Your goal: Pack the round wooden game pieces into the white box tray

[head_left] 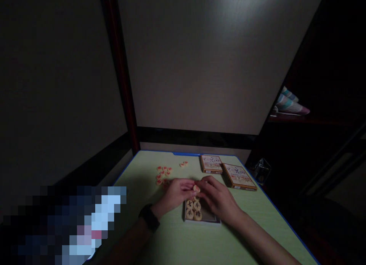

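"What's toward the left edge of the tabletop [251, 204]?"

"A loose cluster of red-marked discs [162, 173], in the far half — and a pair of discs [185, 163] sits apart from it, nearer the far edge."

"And the hands?"

"The left hand [175, 192] comes in next, a dark band [149, 217] around its wrist. Its fingertips meet those of the right hand [219, 196] about a red-marked piece [196, 188]. They grasp it between them (which one bears the weight, I can't tell)."

"Where is that piece?"

"Above the far part of a shallow tray [215, 220], about midway between the tabletop's left and right edges. Black-marked pieces [197, 215] lie in the tray's left part, in two columns; the right hand covers some of the rest."

"Anything further right?"

"Two flat boxes — the smaller-looking box [211, 162] near the far edge, the other box [239, 175] just beside it, along the right edge by the far right corner. Beyond the tabletop, striped cloth [288, 103] rests on a dark shelf."
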The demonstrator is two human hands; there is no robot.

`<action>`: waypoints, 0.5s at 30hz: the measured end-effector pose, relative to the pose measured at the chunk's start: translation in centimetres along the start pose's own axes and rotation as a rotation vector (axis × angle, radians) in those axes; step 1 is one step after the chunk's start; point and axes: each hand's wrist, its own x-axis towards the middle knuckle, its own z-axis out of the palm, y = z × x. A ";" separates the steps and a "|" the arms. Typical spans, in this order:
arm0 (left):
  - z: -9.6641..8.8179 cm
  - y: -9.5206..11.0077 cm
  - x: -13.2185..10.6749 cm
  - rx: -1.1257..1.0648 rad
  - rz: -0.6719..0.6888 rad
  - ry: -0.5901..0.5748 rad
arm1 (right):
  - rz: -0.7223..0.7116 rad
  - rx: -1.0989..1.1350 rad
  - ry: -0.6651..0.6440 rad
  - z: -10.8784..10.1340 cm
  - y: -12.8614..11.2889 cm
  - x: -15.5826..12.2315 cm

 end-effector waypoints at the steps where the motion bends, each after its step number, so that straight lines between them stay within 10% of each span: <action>1: 0.0 0.1 -0.1 0.001 -0.003 -0.026 | -0.028 -0.017 0.011 0.0 0.1 -0.1; 9: 0.3 0.6 -0.4 -0.029 0.005 -0.142 | -0.044 0.010 -0.047 -0.3 -0.5 0.1; 15: -0.3 -0.1 0.2 0.114 0.091 0.047 | 0.292 0.045 -0.127 -2.2 1.1 0.3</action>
